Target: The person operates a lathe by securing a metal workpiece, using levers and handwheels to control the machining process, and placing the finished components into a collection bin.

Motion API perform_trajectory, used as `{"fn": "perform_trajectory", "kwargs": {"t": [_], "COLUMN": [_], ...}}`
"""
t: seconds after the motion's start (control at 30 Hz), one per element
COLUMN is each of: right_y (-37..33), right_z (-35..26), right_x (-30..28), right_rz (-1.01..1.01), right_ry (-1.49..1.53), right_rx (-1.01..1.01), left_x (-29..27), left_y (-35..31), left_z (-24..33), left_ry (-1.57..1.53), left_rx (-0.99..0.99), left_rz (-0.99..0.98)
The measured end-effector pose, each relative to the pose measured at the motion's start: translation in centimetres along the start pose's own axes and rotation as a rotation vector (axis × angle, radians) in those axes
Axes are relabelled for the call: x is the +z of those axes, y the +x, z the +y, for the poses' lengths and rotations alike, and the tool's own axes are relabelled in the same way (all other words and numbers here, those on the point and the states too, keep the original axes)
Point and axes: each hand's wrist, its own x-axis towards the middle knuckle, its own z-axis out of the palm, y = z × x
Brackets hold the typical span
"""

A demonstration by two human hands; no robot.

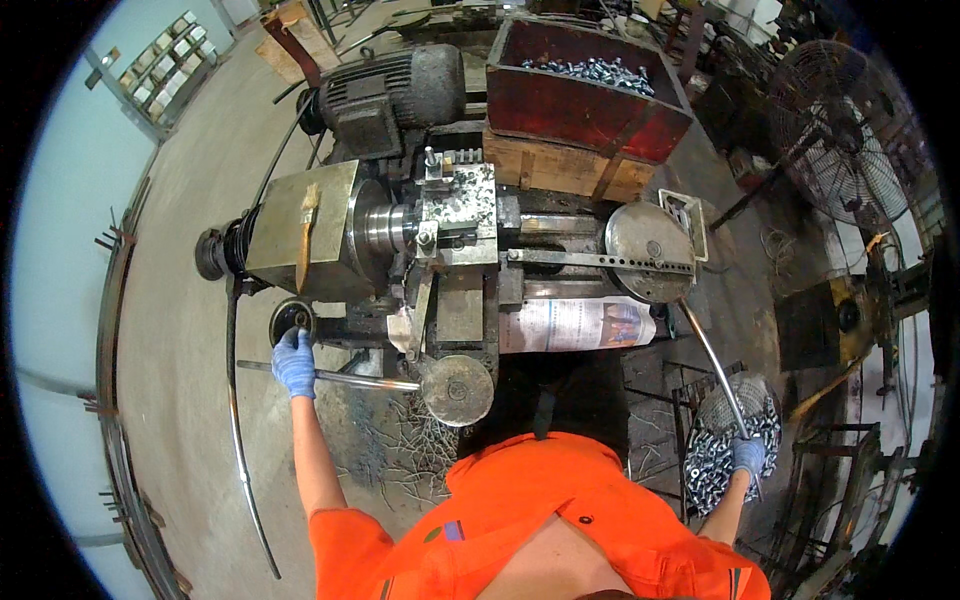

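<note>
My left hand [293, 364], in a blue glove, has its fingers closed on the lower rim of a small dark handwheel [284, 314] at the left front of a lathe. My right hand [748, 456], gloved too, is wrapped round the lower end of a long metal lever [712, 352]. That lever slopes up to a round metal disc [648, 240] at the machine's right end. Between my arms and the machine, a bar [365, 381] runs to a second round disc [457, 390]. The chuck [384, 228] and the tool block [462, 205] sit in the middle.
A brush [307, 235] lies on the headstock [275, 245]. Behind are a motor [385, 95] and a red bin [580, 120] of small metal parts. Beneath my right hand stands a basket of metal parts [712, 462]. Metal shavings [420, 445] litter the floor. A large fan [840, 130] stands right.
</note>
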Motion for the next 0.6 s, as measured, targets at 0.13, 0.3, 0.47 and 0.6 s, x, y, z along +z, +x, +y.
{"fn": "perform_trajectory", "kwargs": {"t": [0.13,0.3,0.47,0.6], "right_y": [-0.9,-0.8,-0.8,-2.0], "right_z": [-0.9,-0.8,-0.9,-5.5], "right_x": [-1.4,-1.5,-1.4,-2.5], "right_rz": [-0.043,-0.063,-0.042,0.03], "right_ry": [0.067,0.044,0.089,0.064], "right_rx": [0.019,0.02,0.002,-0.096], "left_x": [0.1,0.2,0.7,0.6], "left_y": [-0.1,-0.1,0.2,-0.1], "left_z": [0.3,0.1,-0.7,-0.1], "left_ry": [-0.023,-0.035,-0.075,0.007], "left_rx": [-0.047,-0.028,-0.047,-0.02], "left_rz": [-0.007,-0.002,-0.021,-0.021]}}
